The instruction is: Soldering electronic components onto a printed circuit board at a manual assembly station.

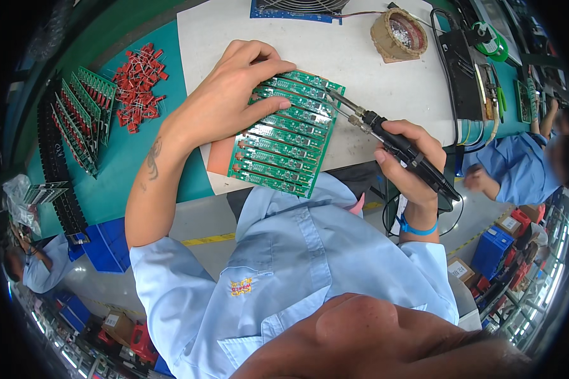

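A green panel of circuit boards [278, 151] lies tilted on a white mat [354, 57] at the bench's near edge. My left hand [231, 95] rests flat on the panel's upper left part, fingers spread over the strips. My right hand [408, 161] grips black soldering tweezers [398, 145]. Their two metal tips [334, 101] touch the panel's upper right edge. A blue band circles my right wrist.
A pile of red components [138, 85] and racks of green boards [82, 117] sit on the teal bench at left. A round tip-cleaner holder [398, 35] stands at the back. Black tool stand [464, 76] at right. Other workers in blue sit at right and lower left.
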`<move>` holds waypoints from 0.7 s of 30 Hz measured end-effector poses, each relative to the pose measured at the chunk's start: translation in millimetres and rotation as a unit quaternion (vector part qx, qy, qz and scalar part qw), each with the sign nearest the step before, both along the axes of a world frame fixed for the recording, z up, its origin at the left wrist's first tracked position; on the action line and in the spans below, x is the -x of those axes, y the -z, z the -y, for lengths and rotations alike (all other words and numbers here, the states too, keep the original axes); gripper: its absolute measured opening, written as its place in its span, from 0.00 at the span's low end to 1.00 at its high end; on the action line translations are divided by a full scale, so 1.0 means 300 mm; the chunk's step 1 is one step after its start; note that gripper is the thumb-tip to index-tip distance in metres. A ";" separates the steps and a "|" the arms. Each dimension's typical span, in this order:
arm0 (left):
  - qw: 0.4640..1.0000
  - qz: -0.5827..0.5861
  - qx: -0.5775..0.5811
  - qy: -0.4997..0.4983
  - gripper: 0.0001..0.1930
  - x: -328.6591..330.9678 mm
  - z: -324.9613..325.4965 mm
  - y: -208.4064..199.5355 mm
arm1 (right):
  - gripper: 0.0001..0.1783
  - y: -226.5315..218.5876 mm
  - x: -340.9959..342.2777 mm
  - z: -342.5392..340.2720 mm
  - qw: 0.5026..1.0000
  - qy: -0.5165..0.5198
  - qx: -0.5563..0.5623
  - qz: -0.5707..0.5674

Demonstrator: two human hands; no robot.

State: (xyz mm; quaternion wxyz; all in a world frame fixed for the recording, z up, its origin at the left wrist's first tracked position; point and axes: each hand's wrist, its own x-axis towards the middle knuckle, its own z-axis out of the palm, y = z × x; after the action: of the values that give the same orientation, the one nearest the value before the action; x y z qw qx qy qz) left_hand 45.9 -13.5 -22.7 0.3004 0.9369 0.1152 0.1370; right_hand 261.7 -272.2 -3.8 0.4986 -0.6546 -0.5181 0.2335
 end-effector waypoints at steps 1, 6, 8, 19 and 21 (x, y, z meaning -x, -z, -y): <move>1.000 -0.002 0.000 0.000 0.22 0.001 0.000 -0.001 | 0.26 0.002 -0.001 -0.001 1.000 -0.002 -0.001 0.002; 1.000 -0.005 0.008 0.001 0.22 0.000 -0.003 -0.004 | 0.25 -0.011 -0.003 0.007 1.000 0.014 -0.002 -0.006; 1.000 -0.005 0.015 0.003 0.22 0.002 -0.005 -0.005 | 0.24 -0.019 -0.009 0.014 0.999 0.035 0.000 -0.018; 0.999 -0.032 0.021 0.005 0.23 0.003 -0.001 -0.010 | 0.28 0.120 -0.104 -0.094 0.959 0.256 -0.087 -0.083; 0.999 -0.035 0.005 -0.004 0.23 0.003 0.002 -0.014 | 0.29 0.142 -0.105 -0.079 0.957 0.251 -0.107 -0.097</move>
State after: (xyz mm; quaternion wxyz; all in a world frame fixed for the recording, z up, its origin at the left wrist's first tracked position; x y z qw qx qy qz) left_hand 44.8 -14.0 -18.5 0.3004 0.9391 0.1302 0.1045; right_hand 293.1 -248.5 -46.3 0.6561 -0.6807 -0.3081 0.1065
